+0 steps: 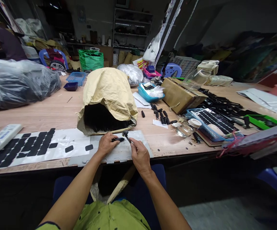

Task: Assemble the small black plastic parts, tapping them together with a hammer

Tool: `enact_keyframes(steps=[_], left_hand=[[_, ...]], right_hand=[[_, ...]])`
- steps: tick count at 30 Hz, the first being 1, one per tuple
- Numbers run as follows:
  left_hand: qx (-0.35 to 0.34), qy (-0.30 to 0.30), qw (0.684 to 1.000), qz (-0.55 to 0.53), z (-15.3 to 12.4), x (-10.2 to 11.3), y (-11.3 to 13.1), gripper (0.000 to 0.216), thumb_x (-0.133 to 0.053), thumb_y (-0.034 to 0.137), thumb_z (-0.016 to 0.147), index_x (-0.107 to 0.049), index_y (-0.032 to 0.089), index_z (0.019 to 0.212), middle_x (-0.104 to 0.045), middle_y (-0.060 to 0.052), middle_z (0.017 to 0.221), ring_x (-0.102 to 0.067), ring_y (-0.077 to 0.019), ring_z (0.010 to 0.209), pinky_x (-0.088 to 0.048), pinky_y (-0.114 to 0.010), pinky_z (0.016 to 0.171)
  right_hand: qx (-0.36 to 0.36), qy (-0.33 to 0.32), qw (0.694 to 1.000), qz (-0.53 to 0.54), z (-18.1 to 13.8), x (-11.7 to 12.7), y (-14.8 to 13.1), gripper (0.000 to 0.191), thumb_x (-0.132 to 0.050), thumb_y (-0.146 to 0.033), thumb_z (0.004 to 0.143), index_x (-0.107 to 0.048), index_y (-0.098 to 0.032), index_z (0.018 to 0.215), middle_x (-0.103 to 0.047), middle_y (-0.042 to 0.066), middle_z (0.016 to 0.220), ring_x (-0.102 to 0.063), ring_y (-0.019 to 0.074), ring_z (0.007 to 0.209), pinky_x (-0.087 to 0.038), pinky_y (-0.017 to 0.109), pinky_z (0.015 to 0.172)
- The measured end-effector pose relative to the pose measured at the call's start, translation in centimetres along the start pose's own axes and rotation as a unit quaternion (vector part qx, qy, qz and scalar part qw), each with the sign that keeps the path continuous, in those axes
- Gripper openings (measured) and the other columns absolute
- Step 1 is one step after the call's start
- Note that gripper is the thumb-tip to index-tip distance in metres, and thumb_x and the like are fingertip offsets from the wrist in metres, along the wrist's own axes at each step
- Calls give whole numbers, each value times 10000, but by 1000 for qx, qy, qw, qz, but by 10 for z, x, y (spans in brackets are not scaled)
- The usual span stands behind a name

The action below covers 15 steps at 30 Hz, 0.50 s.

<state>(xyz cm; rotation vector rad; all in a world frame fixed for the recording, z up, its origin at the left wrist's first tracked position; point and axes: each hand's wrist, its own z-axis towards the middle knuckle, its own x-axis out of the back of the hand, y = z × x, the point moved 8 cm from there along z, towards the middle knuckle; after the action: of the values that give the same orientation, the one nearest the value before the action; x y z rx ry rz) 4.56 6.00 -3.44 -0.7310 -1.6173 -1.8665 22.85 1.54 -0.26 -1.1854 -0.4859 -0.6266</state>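
The left hand pinches a small black piece over the counter, at 12 o'clock. The right hand pinches a metal tool — its round end is just beside the piece. This one looks only part done. More black pieces lie at 1 o'clock — finished or waiting, I can't tell.

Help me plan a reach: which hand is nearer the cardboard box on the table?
Right. The right hand is in front and left of the cardboard box; the left hand is farther left.
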Motion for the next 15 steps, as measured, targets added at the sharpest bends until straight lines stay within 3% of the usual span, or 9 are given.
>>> enact_keyframes(steps=[7, 15], left_hand=[[16, -1, 1000, -5, 0, 0, 1, 193, -693, 299, 778, -758, 256, 955, -631, -1, 887, -590, -164, 865, -432, -276, 754], [24, -11, 1000, 6, 0, 0, 3, 150, -689, 306, 787, -755, 262, 914, -617, -4, 869, -579, -176, 874, -429, -283, 753]], right_hand=[[-2, -34, 994, -106, 2, -2, -9, 356, -419, -208, 945, -653, -267, 1206, -667, 33, 949, -620, 157, 881, -452, 224, 762], [23, -31, 996, -78, 4, -5, -26, 350, -415, -226, 949, -643, -255, 1212, -674, 40, 994, -619, 161, 920, -451, 231, 784]])
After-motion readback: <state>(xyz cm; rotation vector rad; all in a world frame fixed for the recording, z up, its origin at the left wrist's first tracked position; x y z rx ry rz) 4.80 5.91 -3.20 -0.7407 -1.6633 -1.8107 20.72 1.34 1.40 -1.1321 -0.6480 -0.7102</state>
